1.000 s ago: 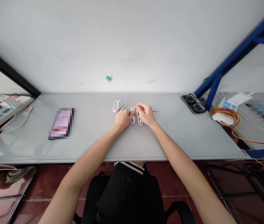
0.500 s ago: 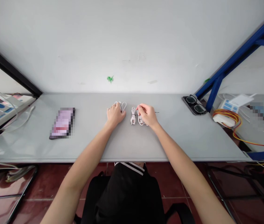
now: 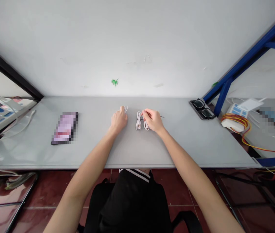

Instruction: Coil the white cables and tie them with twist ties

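Saw the left hand [image 3: 119, 120] curled over a looped white cable [image 3: 126, 108] and the right hand [image 3: 153, 119] bent over a bundled cord [image 3: 146, 126], couldn't tell either grip, and judged the tied bundle [image 3: 138, 123] between the hands on the counter [image 3: 137, 149] light, soft, best pinched mid-length.

Head-height view, down onto hands [image 3: 119, 121] [image 3: 154, 120]

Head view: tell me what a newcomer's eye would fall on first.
Probably the left hand at a looped white cable and the right hand by the bundled white cables, mid-table. Next, perhaps, the blue metal frame slanting down on the right, with glasses near its foot. The green mark on the pale wall may catch the eye too.
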`<state>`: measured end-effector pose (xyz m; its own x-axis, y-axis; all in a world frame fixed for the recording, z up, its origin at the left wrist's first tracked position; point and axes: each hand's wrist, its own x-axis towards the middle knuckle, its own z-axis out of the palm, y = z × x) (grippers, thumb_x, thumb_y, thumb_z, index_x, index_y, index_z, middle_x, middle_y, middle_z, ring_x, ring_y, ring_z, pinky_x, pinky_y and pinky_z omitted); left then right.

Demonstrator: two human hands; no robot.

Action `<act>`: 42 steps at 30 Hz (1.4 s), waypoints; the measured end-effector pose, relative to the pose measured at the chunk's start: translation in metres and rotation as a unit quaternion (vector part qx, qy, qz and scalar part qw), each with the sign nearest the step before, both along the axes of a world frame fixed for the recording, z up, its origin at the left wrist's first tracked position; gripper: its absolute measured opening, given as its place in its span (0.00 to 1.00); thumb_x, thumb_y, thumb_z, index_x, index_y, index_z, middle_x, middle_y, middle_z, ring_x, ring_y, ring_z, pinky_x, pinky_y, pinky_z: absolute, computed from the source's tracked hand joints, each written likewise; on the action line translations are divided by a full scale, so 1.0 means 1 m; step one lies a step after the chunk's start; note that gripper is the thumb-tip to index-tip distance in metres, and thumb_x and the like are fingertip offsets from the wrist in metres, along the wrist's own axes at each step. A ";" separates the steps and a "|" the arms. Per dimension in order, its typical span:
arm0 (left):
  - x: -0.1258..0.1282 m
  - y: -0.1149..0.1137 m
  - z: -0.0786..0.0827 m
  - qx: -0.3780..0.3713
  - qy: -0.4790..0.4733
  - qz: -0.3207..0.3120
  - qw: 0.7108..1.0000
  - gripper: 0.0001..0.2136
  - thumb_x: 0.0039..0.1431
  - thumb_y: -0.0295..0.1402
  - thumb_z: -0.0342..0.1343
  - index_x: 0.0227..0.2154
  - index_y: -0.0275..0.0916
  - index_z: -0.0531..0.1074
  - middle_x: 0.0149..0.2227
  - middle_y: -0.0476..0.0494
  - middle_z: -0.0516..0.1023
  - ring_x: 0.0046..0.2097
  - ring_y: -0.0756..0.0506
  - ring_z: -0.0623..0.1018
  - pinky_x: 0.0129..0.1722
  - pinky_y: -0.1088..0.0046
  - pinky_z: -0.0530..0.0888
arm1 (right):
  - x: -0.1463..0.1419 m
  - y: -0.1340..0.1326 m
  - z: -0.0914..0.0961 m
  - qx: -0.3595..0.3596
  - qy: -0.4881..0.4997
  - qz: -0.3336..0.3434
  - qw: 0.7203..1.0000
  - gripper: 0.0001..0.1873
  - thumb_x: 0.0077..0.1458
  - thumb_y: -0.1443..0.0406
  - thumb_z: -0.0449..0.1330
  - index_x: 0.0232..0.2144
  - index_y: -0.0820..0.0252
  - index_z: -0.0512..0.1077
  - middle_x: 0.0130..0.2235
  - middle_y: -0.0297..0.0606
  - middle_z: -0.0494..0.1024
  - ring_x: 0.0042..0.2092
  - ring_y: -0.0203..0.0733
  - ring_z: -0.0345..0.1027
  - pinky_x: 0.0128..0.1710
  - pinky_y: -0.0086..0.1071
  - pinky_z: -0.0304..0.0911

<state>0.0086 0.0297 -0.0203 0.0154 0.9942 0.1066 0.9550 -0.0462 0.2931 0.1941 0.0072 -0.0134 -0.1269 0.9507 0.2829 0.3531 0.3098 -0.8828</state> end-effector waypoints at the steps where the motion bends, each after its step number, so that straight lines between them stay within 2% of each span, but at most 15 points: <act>1: -0.001 0.000 0.000 0.015 -0.028 -0.001 0.999 0.18 0.62 0.27 0.44 0.54 0.35 0.63 0.38 0.31 0.78 0.42 0.34 0.79 0.38 0.61 0.69 | 0.000 0.000 0.000 0.001 0.002 0.000 1.000 0.16 0.60 0.56 0.51 0.25 0.59 0.68 0.20 0.29 0.62 0.21 0.32 0.54 0.25 0.29 0.49; 3: -0.003 0.001 -0.001 0.045 -0.104 -0.001 0.994 0.19 0.61 0.27 0.46 0.55 0.34 0.63 0.34 0.37 0.77 0.38 0.37 0.78 0.37 0.63 0.69 | 0.000 0.000 0.000 0.005 0.005 -0.003 1.000 0.16 0.60 0.56 0.51 0.25 0.59 0.68 0.20 0.29 0.63 0.21 0.32 0.54 0.24 0.29 0.48; 5: -0.002 0.000 0.001 0.068 -0.210 -0.006 0.975 0.19 0.60 0.28 0.47 0.54 0.35 0.64 0.28 0.45 0.73 0.32 0.42 0.76 0.35 0.66 0.69 | 0.000 0.000 0.000 0.010 0.012 -0.006 1.000 0.16 0.60 0.56 0.52 0.25 0.59 0.68 0.21 0.30 0.64 0.22 0.32 0.55 0.24 0.29 0.49; 7: 0.003 -0.003 0.004 0.081 -0.334 -0.026 0.939 0.18 0.61 0.30 0.48 0.54 0.37 0.64 0.24 0.51 0.68 0.26 0.47 0.72 0.31 0.70 0.68 | -0.001 0.000 -0.002 0.007 0.029 0.002 1.000 0.16 0.60 0.55 0.53 0.27 0.59 0.68 0.23 0.31 0.67 0.23 0.32 0.56 0.24 0.29 0.51; 9: 0.010 -0.010 0.007 0.082 -0.450 -0.063 0.887 0.18 0.61 0.33 0.50 0.54 0.39 0.63 0.23 0.54 0.66 0.23 0.51 0.68 0.27 0.74 0.67 | -0.002 0.000 -0.003 -0.017 0.060 0.027 0.998 0.15 0.59 0.53 0.55 0.32 0.59 0.70 0.28 0.33 0.72 0.23 0.32 0.59 0.23 0.29 0.53; 12: 0.023 -0.022 0.012 0.054 -0.537 -0.103 0.835 0.19 0.60 0.36 0.55 0.53 0.40 0.63 0.22 0.55 0.65 0.22 0.53 0.65 0.23 0.76 0.64 | -0.007 0.000 -0.006 -0.065 0.107 0.077 0.989 0.18 0.57 0.51 0.57 0.42 0.57 0.71 0.36 0.37 0.76 0.24 0.32 0.62 0.23 0.29 0.58; 14: 0.028 -0.027 0.013 0.042 -0.561 -0.127 0.817 0.20 0.59 0.36 0.56 0.54 0.41 0.63 0.24 0.54 0.67 0.22 0.54 0.66 0.22 0.76 0.64 | -0.010 0.001 -0.008 -0.078 0.129 0.094 0.984 0.20 0.56 0.50 0.58 0.44 0.58 0.71 0.37 0.37 0.76 0.24 0.32 0.64 0.23 0.30 0.60; 20: 0.032 -0.029 0.012 0.016 -0.596 -0.144 0.790 0.20 0.60 0.38 0.57 0.54 0.40 0.64 0.28 0.51 0.72 0.27 0.52 0.72 0.28 0.75 0.68 | -0.013 0.004 -0.010 -0.110 0.184 0.096 0.972 0.23 0.52 0.47 0.62 0.39 0.59 0.71 0.32 0.36 0.75 0.27 0.34 0.66 0.25 0.31 0.63; 24: 0.031 -0.028 0.011 -0.003 -0.619 -0.131 0.775 0.18 0.57 0.38 0.59 0.49 0.39 0.69 0.33 0.46 0.76 0.32 0.50 0.75 0.32 0.74 0.71 | -0.013 0.006 -0.011 -0.115 0.211 0.058 0.969 0.22 0.47 0.48 0.65 0.35 0.58 0.69 0.31 0.35 0.74 0.27 0.35 0.67 0.24 0.30 0.64; 28: 0.029 -0.026 0.012 -0.034 -0.649 -0.118 0.751 0.17 0.54 0.42 0.61 0.43 0.38 0.74 0.35 0.45 0.77 0.33 0.50 0.75 0.34 0.72 0.72 | -0.012 0.007 -0.010 -0.106 0.208 0.054 0.971 0.19 0.49 0.50 0.63 0.34 0.58 0.71 0.31 0.36 0.76 0.26 0.35 0.66 0.25 0.32 0.64; 32: 0.026 -0.026 0.013 -0.039 -0.635 -0.101 0.765 0.14 0.55 0.43 0.61 0.36 0.36 0.76 0.32 0.46 0.76 0.33 0.51 0.73 0.36 0.72 0.71 | -0.010 0.007 -0.008 -0.090 0.202 0.036 0.975 0.16 0.51 0.51 0.61 0.33 0.58 0.72 0.30 0.37 0.77 0.26 0.35 0.66 0.25 0.32 0.64; 35: 0.025 -0.026 0.014 -0.055 -0.633 -0.097 0.766 0.14 0.54 0.43 0.62 0.33 0.36 0.75 0.31 0.47 0.76 0.33 0.51 0.74 0.36 0.73 0.71 | -0.008 0.009 -0.008 -0.085 0.211 0.022 0.974 0.17 0.51 0.51 0.62 0.33 0.58 0.72 0.29 0.36 0.76 0.26 0.35 0.66 0.25 0.32 0.62; 42: 0.026 -0.026 0.017 -0.109 -0.693 -0.114 0.704 0.18 0.47 0.44 0.67 0.30 0.37 0.66 0.28 0.49 0.76 0.30 0.50 0.77 0.36 0.70 0.74 | -0.008 0.012 -0.013 -0.118 0.230 0.034 0.966 0.22 0.47 0.48 0.64 0.36 0.58 0.72 0.29 0.35 0.76 0.28 0.37 0.68 0.27 0.32 0.62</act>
<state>0.0343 0.0034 -0.0037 0.2079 0.9779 0.0210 -0.2796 0.0388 0.9593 0.1859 0.0191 -0.0262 -0.1038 0.9895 0.1009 -0.1062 0.0898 -0.9903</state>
